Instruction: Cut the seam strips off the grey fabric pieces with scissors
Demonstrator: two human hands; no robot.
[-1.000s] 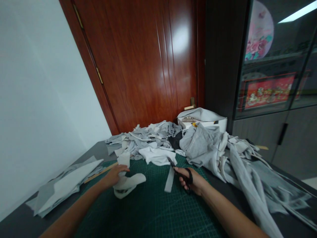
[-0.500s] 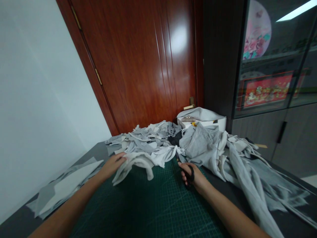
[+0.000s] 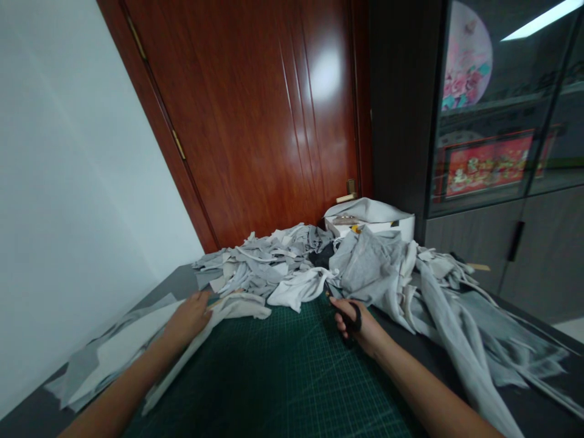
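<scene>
My left hand (image 3: 194, 316) is closed on an off-white strip of fabric (image 3: 237, 306), part of which hangs down along my forearm onto the green cutting mat (image 3: 292, 371). Black-handled scissors (image 3: 354, 316) are in my right hand (image 3: 358, 325), with my fingers wrapped around the handles. Their blades point away from me, toward a white piece of cloth (image 3: 298, 290) at the mat's far edge. Beside my left forearm lies a stack of flat grey and off-white fabric pieces (image 3: 132, 334).
A heap of grey fabric scraps (image 3: 260, 261) lies at the back, before a wooden door (image 3: 246, 121). A white box (image 3: 406, 226) stands back right. Grey cloth (image 3: 371, 261) and long strips (image 3: 456, 340) spread along the right side. A cabinet (image 3: 479, 243) stands beyond.
My left hand has moved left and toward me with the off-white fabric, which now stretches lower along the forearm. My right hand with the scissors has stayed almost in place.
</scene>
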